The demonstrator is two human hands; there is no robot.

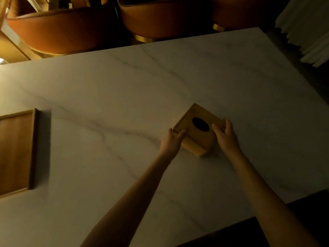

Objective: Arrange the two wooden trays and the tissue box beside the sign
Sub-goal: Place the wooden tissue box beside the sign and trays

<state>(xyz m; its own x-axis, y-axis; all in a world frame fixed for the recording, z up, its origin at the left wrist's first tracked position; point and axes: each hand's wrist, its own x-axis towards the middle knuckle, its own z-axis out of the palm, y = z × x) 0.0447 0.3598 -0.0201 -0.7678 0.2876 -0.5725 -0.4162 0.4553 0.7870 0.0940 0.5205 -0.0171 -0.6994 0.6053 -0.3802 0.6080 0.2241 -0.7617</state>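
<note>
A square wooden tissue box (193,116) with a dark oval opening on top stands on the white marble table (124,90), right of centre and turned diagonally. My left hand (171,141) grips its near-left corner. My right hand (226,136) holds its right side, fingers curled over the top edge. One flat wooden tray (16,150) lies at the table's left edge, partly cut off by the frame. No second tray and no sign are in view.
Orange leather chairs (58,31) with gold bases stand along the far side of the table. A pale ribbed wall or curtain (306,31) is at the upper right. The table's near right edge (267,213) drops to dark floor.
</note>
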